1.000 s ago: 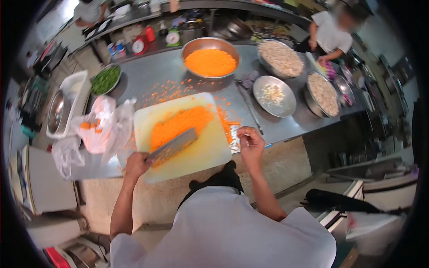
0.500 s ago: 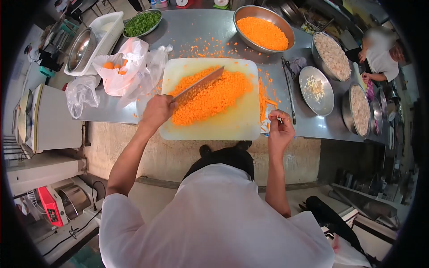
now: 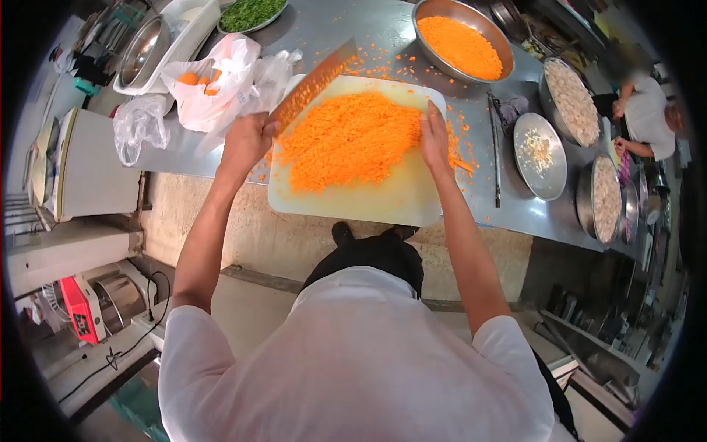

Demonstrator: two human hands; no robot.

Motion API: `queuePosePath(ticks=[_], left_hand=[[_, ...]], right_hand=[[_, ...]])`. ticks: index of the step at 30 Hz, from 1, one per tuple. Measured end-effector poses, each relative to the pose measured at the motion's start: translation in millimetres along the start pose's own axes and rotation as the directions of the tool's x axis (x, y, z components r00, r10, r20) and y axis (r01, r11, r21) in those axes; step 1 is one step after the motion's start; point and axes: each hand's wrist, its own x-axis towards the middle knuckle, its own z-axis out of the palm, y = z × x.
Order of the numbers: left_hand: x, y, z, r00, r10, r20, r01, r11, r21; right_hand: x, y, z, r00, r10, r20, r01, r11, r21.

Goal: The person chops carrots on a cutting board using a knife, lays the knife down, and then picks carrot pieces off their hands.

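Note:
My left hand (image 3: pixel 248 141) grips the handle of a wide cleaver (image 3: pixel 313 82), its blade raised over the upper left of the cutting board and flecked with orange bits. A large heap of finely chopped orange pieces (image 3: pixel 350 136) covers much of the pale cutting board (image 3: pixel 361 206). At the heap's right edge, my right hand (image 3: pixel 434 138) rests with its fingers stretched out and holds nothing. Loose orange bits lie on the metal table around the board.
Beyond the board stands a bowl of orange pieces (image 3: pixel 460 48). At right are a sharpening rod (image 3: pixel 494 151), a shallow bowl (image 3: pixel 540 156) and bowls of pale chunks (image 3: pixel 571 103). Plastic bags (image 3: pixel 213 88) and a white basket (image 3: pixel 193 48) sit left. A co-worker (image 3: pixel 648 118) stands far right.
The cleaver has lifted off the heap toward the board's far left. My right hand has moved left from beside the board to the heap, its fingers now straightened. The camera view has shifted.

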Motion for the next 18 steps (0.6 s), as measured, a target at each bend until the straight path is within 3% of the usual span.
queuePosePath(ticks=[1,2,4,5,7,10,12,14,16,18], left_hand=[[9,-10,3,0.997,0.022,-0.080,-0.016,0.998,0.067],[18,-19,9,0.997,0.003,-0.080,0.003,0.998,0.070],[24,-36,27,0.983,0.072,-0.169,-0.055,0.993,0.100],[20,-42,40,0.984,0.059,-0.166,-0.043,0.994,0.099],[14,-38,61,0.983,0.147,-0.110,-0.129,0.979,0.158],[-1,-17,75,0.983,0.183,-0.032,-0.174,0.968,0.180],[-15,-3,65,0.976,0.217,0.010,-0.217,0.971,0.100],[-27,1,46,0.991,0.136,-0.007,-0.135,0.989,0.067],[-40,0,31,0.998,0.062,-0.012,-0.061,0.997,0.038],[-56,-7,18,0.991,-0.119,-0.067,0.122,0.991,0.057]], right_hand=[[4,-1,14,1.000,0.000,0.011,0.001,0.989,-0.148],[4,-1,25,1.000,-0.003,0.028,0.007,0.990,-0.140],[3,-25,34,0.977,-0.111,0.180,0.105,0.994,0.042],[3,-36,37,0.975,-0.111,0.192,0.104,0.994,0.046],[1,-51,34,0.919,-0.118,0.376,0.013,0.963,0.270],[-4,-68,19,0.837,-0.230,0.497,0.035,0.928,0.371],[6,-64,14,0.841,-0.299,0.451,0.074,0.889,0.451],[22,-52,10,0.846,-0.362,0.392,0.117,0.843,0.525],[46,-40,19,0.918,-0.196,0.344,0.006,0.875,0.483],[58,-33,38,0.919,-0.110,0.379,-0.062,0.908,0.414]])
